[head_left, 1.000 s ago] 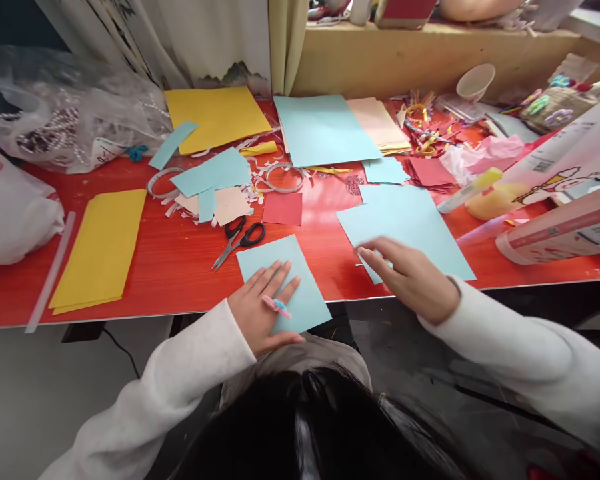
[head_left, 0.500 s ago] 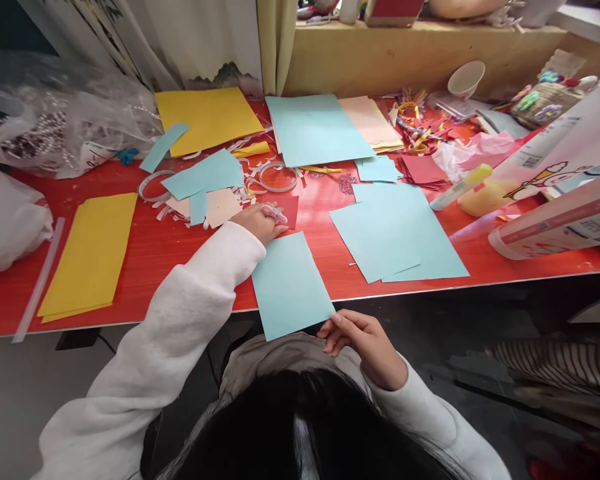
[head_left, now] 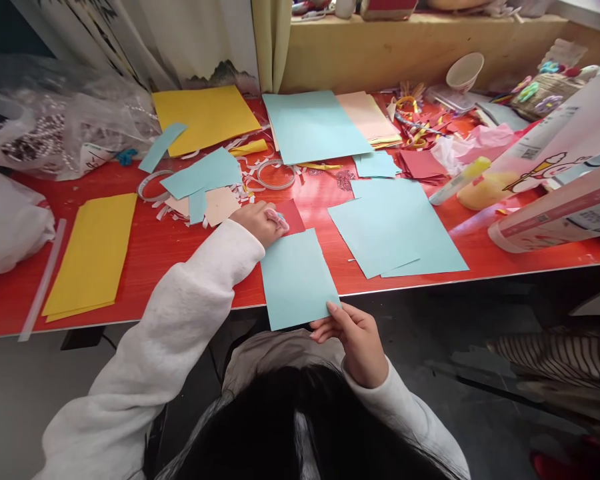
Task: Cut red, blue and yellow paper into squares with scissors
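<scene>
A light blue sheet (head_left: 300,280) lies at the table's front edge, its near part sticking out over the edge. My right hand (head_left: 355,333) pinches its near right corner, thumb on top and fingers below. At the sheet's far left corner is my left hand (head_left: 260,225), closed around a small pink and white thing (head_left: 277,219) that I cannot make out clearly. A dark red piece of paper (head_left: 294,217) lies beside my left hand, partly under the blue sheet. To the right, two larger blue sheets (head_left: 395,230) overlap.
Yellow sheets (head_left: 93,257) and a clear strip (head_left: 43,283) lie at the left. Tape rings (head_left: 276,175), paper scraps and more stacked sheets (head_left: 315,127) fill the back. Tall plastic cups (head_left: 555,207) and a glue stick (head_left: 460,181) are at the right.
The blue sheet has shifted slightly right and away from my body, turning a little. My right hand's grip has moved slightly left and up. More of the red paper shows beside my left hand.
</scene>
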`<state>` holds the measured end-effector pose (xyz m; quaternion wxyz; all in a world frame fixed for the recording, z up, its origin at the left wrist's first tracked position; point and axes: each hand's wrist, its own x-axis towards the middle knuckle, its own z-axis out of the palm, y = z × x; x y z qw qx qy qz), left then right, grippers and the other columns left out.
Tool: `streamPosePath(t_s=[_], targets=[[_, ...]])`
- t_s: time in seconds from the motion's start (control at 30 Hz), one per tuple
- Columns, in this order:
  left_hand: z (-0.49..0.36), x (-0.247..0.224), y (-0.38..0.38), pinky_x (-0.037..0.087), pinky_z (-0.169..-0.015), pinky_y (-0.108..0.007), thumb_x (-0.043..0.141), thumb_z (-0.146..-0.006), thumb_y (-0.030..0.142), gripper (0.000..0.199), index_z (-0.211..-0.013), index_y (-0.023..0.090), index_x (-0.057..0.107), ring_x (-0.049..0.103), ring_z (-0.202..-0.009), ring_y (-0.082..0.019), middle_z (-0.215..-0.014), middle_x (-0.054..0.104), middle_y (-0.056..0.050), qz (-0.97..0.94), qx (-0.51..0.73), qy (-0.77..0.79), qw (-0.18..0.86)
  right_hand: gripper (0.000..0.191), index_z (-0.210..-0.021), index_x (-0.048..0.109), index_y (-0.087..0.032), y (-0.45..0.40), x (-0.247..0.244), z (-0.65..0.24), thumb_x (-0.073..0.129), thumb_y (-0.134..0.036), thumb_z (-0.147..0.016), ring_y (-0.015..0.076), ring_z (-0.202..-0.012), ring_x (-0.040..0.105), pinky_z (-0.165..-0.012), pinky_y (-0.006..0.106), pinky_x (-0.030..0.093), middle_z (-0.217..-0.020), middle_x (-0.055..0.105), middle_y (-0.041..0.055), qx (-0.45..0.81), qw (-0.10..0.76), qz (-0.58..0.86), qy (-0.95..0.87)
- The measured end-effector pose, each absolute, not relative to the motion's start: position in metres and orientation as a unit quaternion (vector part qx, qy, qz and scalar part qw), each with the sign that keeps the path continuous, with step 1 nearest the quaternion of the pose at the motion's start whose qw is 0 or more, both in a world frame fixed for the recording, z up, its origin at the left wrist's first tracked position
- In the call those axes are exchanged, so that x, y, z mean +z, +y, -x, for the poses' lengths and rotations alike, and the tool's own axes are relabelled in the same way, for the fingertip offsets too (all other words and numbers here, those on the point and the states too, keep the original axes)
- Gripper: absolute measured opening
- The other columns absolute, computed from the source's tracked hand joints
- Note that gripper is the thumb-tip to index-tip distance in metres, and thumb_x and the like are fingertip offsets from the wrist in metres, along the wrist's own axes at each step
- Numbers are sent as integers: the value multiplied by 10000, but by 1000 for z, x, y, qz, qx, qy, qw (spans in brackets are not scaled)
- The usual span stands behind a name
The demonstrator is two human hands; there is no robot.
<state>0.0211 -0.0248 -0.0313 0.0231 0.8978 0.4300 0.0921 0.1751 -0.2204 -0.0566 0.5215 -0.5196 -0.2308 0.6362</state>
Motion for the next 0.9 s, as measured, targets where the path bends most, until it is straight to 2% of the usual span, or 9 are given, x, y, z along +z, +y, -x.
streamPosePath(t_s=[0.1,0.17,0.3,0.4,0.5,0.6,0.7,0.83,0.9], targets=[[-21,-30,-31,390,-921,-364,491,-788,501,439,-1034,162,622,496,-1143,-260,-1275,519,-100,-904,27,426,29,286,-617,632,-128,-222,-59,-176,630,-382,-749,150,-506,642,-488,239,522,-618,691,77,622,548,522,-199],[-22,-29,-35,409,-899,-370,474,-794,515,445,-1057,185,615,523,-1118,-253,-1262,540,-81,-899,19,436,23,293,-619,627,-128,-222,-60,-178,627,-391,-750,160,-505,646,-480,244,525,-610,689,82,619,557,519,-189],[-29,-22,-43,470,-635,-370,391,-838,391,357,-856,167,669,647,-808,-254,-892,693,-93,-893,28,446,-54,287,-652,633,-126,-224,-61,-180,628,-396,-748,170,-512,653,-478,247,529,-617,693,87,624,569,501,-187],[-29,-13,-52,420,-455,-315,303,-861,268,418,-639,158,641,639,-589,-219,-599,658,-80,-903,42,412,-114,272,-652,640,-122,-225,-63,-180,636,-378,-745,164,-512,653,-480,240,532,-630,699,87,622,572,502,-186],[-24,-10,-78,492,-535,-276,329,-882,270,395,-669,157,643,659,-657,-178,-668,691,-56,-924,113,330,-153,322,-616,638,-116,-226,-65,-180,610,-402,-761,167,-516,655,-486,243,536,-639,701,97,621,574,501,-184],[-21,-18,-117,538,-682,-266,517,-823,240,214,-820,85,664,673,-777,-194,-810,715,-96,-918,256,175,-247,363,-603,637,-110,-225,-66,-179,604,-439,-755,181,-542,665,-503,252,543,-656,704,111,630,568,496,-186],[-25,-28,-149,545,-694,-296,592,-778,241,202,-840,62,663,678,-769,-218,-802,715,-124,-918,267,170,-238,350,-623,639,-116,-226,-67,-177,642,-453,-716,189,-573,674,-536,262,554,-662,707,105,649,548,492,-190],[-20,-30,-168,530,-725,-328,584,-774,400,372,-898,56,654,669,-828,-241,-916,702,-155,-921,274,217,-173,283,-671,647,-122,-226,-70,-173,665,-400,-713,190,-588,676,-574,281,561,-666,710,91,656,526,503,-199],[-8,-30,-175,508,-668,-293,601,-766,348,282,-886,100,658,667,-750,-202,-878,714,-104,-909,290,274,-122,278,-664,651,-114,-225,-71,-171,662,-386,-719,186,-570,671,-567,281,558,-652,705,94,644,529,513,-203]])
